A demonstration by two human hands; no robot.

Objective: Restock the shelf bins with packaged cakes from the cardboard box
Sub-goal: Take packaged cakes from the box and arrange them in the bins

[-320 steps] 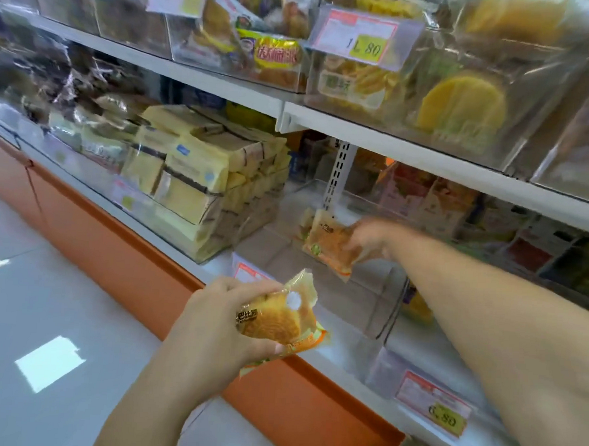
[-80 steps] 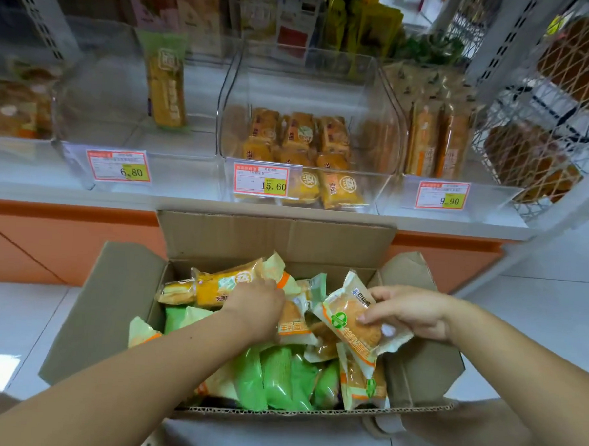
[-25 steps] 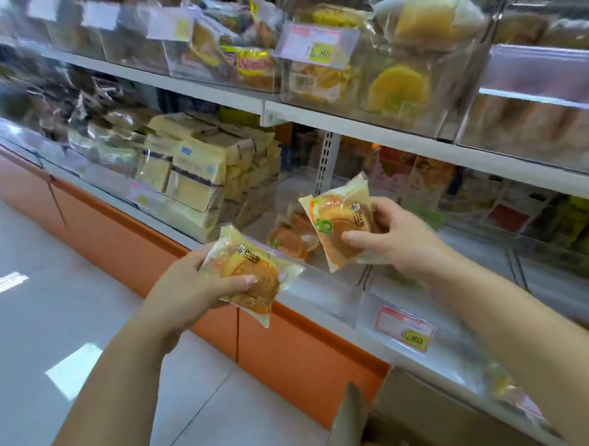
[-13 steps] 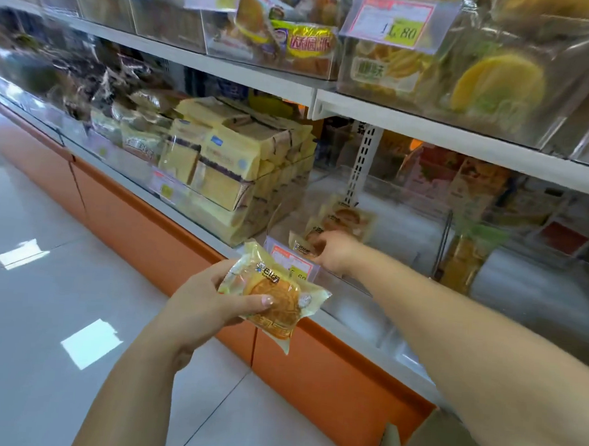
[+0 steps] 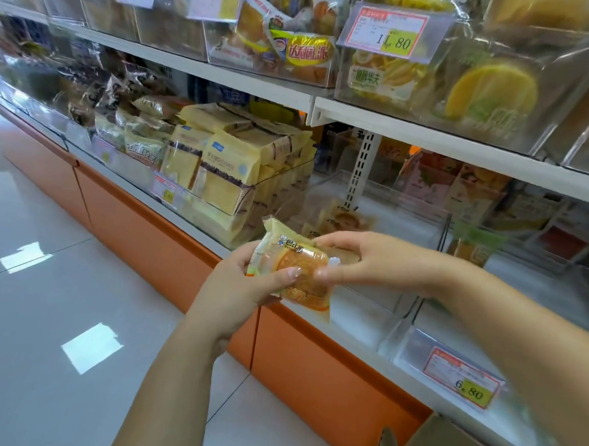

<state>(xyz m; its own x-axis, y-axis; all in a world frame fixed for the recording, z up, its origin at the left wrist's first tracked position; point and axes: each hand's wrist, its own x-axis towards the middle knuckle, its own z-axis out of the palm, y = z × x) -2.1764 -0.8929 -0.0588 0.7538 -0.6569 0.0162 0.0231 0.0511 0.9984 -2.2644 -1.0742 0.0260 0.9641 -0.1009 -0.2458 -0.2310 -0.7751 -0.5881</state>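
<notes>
A packaged round cake (image 5: 296, 269) in a clear yellow wrapper is held in front of the lower shelf by both hands. My left hand (image 5: 245, 286) grips its left side, thumb on top. My right hand (image 5: 362, 260) pinches its right edge between thumb and fingers. Behind them, a clear shelf bin (image 5: 381, 295) holds a few of the same cakes (image 5: 342, 220) lying near its back. The cardboard box (image 5: 445, 445) shows only as a flap at the bottom right.
A bin of yellow sandwich-cake packs (image 5: 227, 171) stands left of the open bin. A bin with a 6.80 price tag (image 5: 462, 376) is to the right. The upper shelf (image 5: 427, 134) carries more filled bins. Orange base panels (image 5: 169, 247) meet the tiled floor (image 5: 42, 312).
My right hand has come back out of the bin without its cake and taken hold of the right edge of the cake in my left hand.
</notes>
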